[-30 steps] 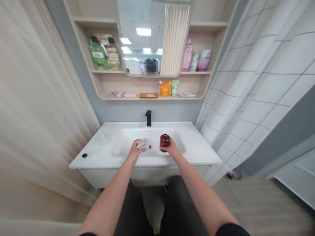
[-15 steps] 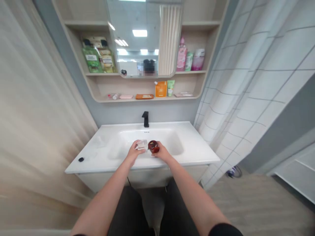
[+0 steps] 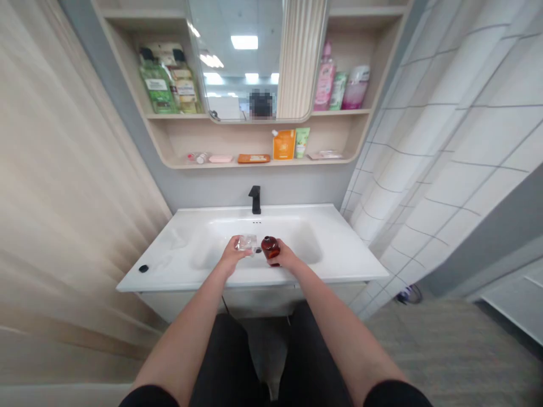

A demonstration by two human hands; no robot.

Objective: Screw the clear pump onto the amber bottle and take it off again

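My left hand is closed around a small clear cup over the sink basin. Whether there is liquid in the cup is too small to tell. In my right hand is a dark amber-brown bottle, uncapped, its mouth pointing up and slightly toward the cup. A narrow gap separates bottle and cup, and the dark drain shows through it. On the left part of the counter lies a small black cap.
A black faucet stands behind the basin. Above hangs a mirror cabinet whose shelves hold green bottles, a pink pump bottle and an orange pouch. Curtains flank the left; a tiled-pattern curtain hangs right.
The bottle has come more upright and drawn slightly away from the cup, so the gap between them is wider. The cup stays over the basin. The whole view has shifted a little.
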